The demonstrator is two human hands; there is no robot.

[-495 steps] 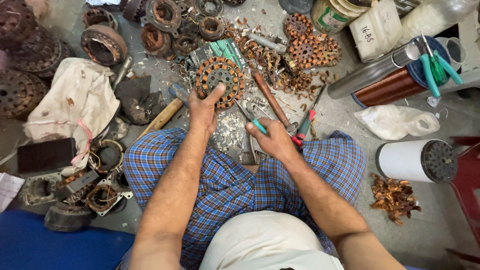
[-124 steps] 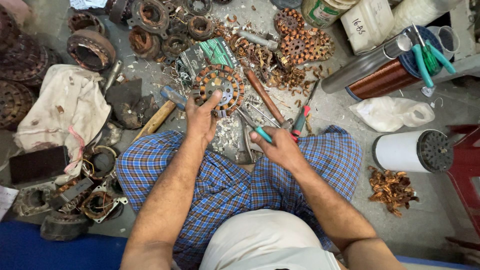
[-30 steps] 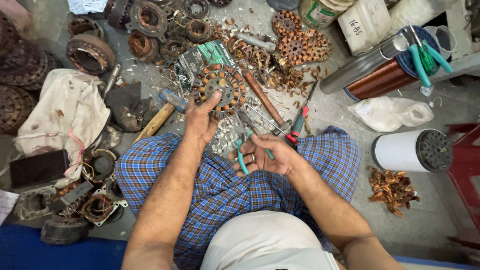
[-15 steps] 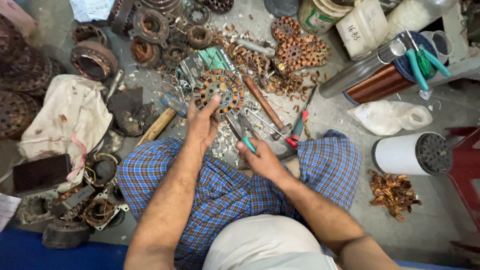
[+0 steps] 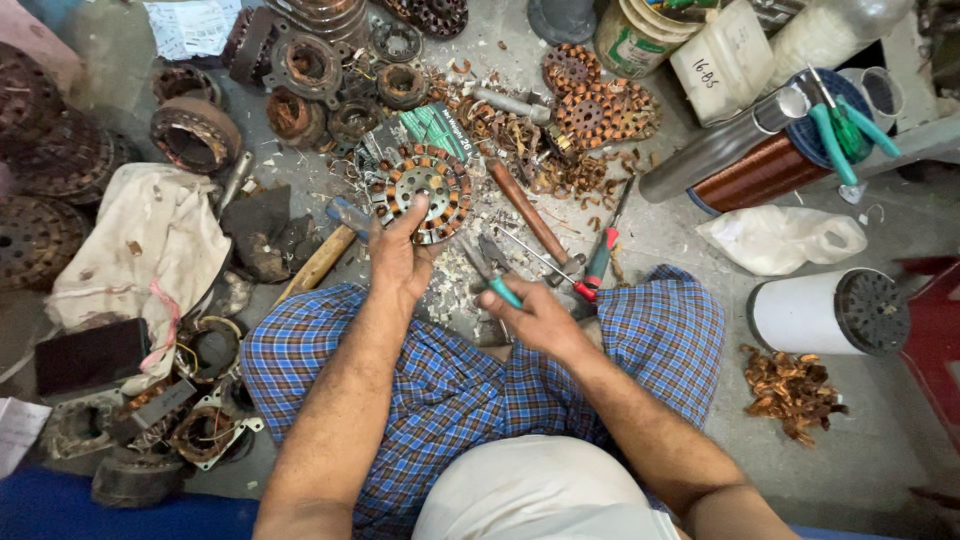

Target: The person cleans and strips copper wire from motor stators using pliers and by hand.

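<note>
Left hand (image 5: 398, 262) fingers clamped on the round copper-wound metal stator (image 5: 422, 192) at its 6 o'clock; right hand (image 5: 535, 317) at 4 o'clock, fingers closed around teal-handled pliers (image 5: 487, 270).

The stator (image 5: 420, 190) is dull metal ringed with coppery windings; the pliers (image 5: 487, 272) are grey steel with glossy teal plastic handles. The wire spool (image 5: 762, 172) gleams smooth copper, the cloth (image 5: 140, 250) is rumpled and stained, and the floor (image 5: 880, 440) is rough matt concrete
</note>
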